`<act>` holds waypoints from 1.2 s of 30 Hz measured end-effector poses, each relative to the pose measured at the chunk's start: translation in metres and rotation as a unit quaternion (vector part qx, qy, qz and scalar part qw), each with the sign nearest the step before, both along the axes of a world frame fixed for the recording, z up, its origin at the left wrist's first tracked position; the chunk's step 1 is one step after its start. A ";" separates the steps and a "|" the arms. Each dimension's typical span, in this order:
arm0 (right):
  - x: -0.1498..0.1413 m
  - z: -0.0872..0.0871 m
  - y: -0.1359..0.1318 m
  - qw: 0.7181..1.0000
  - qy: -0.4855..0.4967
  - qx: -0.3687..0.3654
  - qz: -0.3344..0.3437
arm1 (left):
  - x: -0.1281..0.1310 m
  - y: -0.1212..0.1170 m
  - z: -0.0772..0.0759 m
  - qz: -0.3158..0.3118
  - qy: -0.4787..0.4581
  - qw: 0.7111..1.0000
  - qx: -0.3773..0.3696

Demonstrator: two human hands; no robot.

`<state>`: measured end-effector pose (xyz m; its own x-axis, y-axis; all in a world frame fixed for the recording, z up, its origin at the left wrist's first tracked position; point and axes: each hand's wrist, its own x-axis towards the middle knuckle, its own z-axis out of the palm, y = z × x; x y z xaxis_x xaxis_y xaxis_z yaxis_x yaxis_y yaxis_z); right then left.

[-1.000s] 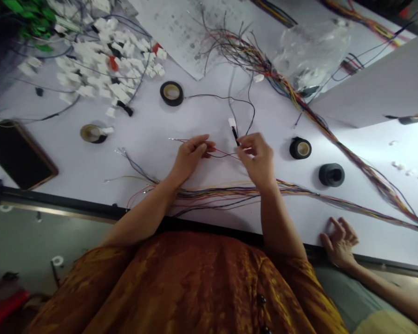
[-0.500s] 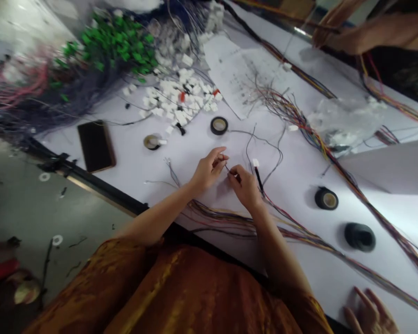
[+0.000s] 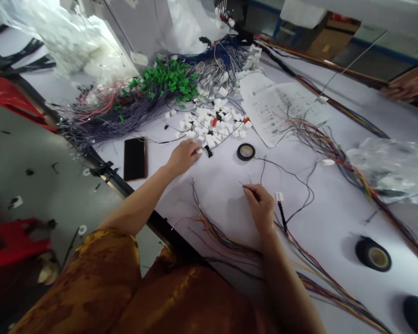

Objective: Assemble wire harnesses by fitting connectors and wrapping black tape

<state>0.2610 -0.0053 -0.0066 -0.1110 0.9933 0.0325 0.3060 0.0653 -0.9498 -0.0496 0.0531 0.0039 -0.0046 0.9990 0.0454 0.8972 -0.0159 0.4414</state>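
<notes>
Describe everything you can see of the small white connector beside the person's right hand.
The small white connector is a blocky plastic housing, too small to show any detail of its openings. It lies on the pale table top, just to the right of the right hand, and does not appear to touch it. A short black sleeve runs down from it, slightly tilted, towards the person, and thin wires lead away beyond that.

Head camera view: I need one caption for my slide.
Right hand holds a wire; left hand nears white connectors.
</notes>
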 end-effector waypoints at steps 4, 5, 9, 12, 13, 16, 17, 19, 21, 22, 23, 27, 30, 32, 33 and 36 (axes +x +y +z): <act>0.003 0.002 -0.001 0.999 0.045 -0.031 -0.005 | -0.011 0.020 -0.009 0.010 0.000 1.000 0.013; 0.004 0.002 0.000 0.997 0.061 -0.046 -0.008 | -0.014 0.023 -0.010 0.014 -0.004 1.000 0.017; 0.011 0.000 0.002 0.986 0.124 -0.106 -0.024 | -0.019 0.034 -0.005 -0.002 -0.052 0.998 0.032; 0.015 -0.004 0.003 0.986 0.133 -0.104 -0.014 | -0.007 0.041 0.006 -0.031 -0.078 0.995 0.055; 0.015 -0.005 0.003 0.987 0.131 -0.096 -0.007 | -0.002 0.043 0.009 -0.044 -0.075 0.995 0.055; 0.017 -0.007 0.003 0.989 0.127 -0.078 0.001 | 0.015 0.051 0.016 -0.083 -0.040 0.996 0.014; 0.017 -0.007 0.003 0.989 0.126 -0.078 0.000 | 0.020 0.053 0.017 -0.097 -0.026 0.995 -0.008; 0.017 -0.004 0.003 0.990 0.120 -0.078 0.000 | 0.028 0.053 0.019 -0.127 -0.002 0.991 -0.039; 0.017 -0.001 0.003 0.991 0.115 -0.072 0.003 | 0.033 0.049 0.020 -0.147 0.012 0.988 -0.050; 0.017 0.000 0.004 0.991 0.113 -0.068 0.006 | 0.033 0.046 0.021 -0.152 0.012 0.987 -0.054; 0.017 0.001 0.004 0.991 0.114 -0.064 0.008 | 0.032 0.043 0.022 -0.153 0.007 0.986 -0.062; 0.016 0.002 0.004 0.992 0.115 -0.057 0.012 | 0.013 0.041 0.029 -0.111 -0.101 0.982 -0.111; 0.016 0.001 0.004 0.991 0.119 -0.057 0.014 | -0.008 0.054 0.036 -0.031 -0.178 0.982 -0.055; 0.016 0.001 0.003 0.991 0.122 -0.060 0.015 | -0.017 0.068 0.039 0.012 -0.181 0.983 -0.003; 0.016 0.001 0.003 0.990 0.123 -0.061 0.015 | -0.019 0.075 0.040 0.019 -0.176 0.984 0.012; 0.015 0.002 0.003 0.990 0.128 -0.062 0.014 | -0.009 0.091 0.040 -0.013 -0.165 0.986 0.011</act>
